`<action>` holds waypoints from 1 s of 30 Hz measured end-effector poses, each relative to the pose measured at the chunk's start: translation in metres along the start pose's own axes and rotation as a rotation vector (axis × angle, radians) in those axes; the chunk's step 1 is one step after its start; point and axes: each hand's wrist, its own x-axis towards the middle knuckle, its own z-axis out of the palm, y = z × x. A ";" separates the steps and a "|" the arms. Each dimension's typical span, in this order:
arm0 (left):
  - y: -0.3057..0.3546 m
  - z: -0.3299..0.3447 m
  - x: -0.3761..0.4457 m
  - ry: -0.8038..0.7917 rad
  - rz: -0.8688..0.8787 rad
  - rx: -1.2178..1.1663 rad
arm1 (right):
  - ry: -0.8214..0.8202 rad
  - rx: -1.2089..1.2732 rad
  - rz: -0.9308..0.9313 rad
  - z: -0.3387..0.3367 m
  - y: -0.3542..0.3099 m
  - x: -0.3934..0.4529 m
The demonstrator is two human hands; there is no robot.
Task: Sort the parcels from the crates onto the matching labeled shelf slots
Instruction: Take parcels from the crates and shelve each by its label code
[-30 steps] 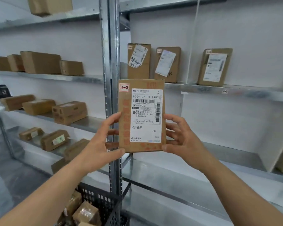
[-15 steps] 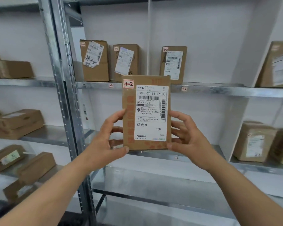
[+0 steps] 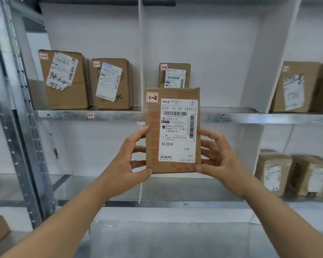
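I hold a brown cardboard parcel [image 3: 172,130] upright in front of the shelf, its white shipping label facing me and a red sticker reading 1-2 at its top left. My left hand [image 3: 128,162] grips its left edge and my right hand [image 3: 219,155] grips its right edge. Right behind it, on the upper metal shelf [image 3: 250,118], stands another parcel marked 1-2 [image 3: 174,75], partly hidden by the held one. Two parcels [image 3: 65,79] [image 3: 112,83] stand in the slot to the left, above a 1-1 shelf tag [image 3: 90,115].
A white divider [image 3: 140,53] separates the 1-1 and 1-2 slots. More parcels stand at the upper right [image 3: 295,86] and on the lower shelf at right [image 3: 272,174]. A perforated steel upright [image 3: 19,118] runs down the left. A 2-2 tag [image 3: 185,204] marks the lower shelf edge.
The view has shifted right and closer to the shelf. The parcel has risen in both hands and now overlaps the upper shelf edge in front of the 1-2 slot.
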 end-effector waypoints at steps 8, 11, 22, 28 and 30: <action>-0.015 0.006 0.062 -0.044 0.120 -0.005 | 0.088 -0.076 -0.036 -0.031 0.003 0.025; -0.014 0.018 0.084 -0.057 0.148 -0.015 | 0.103 -0.091 -0.036 -0.053 0.003 0.030; 0.004 0.088 0.186 -0.045 0.213 -0.066 | 0.179 -0.193 -0.112 -0.165 0.010 0.066; 0.001 0.133 0.244 -0.035 0.226 -0.065 | 0.223 -0.240 -0.128 -0.223 0.034 0.089; -0.004 0.143 0.259 -0.027 0.212 -0.033 | 0.233 -0.259 -0.126 -0.237 0.043 0.097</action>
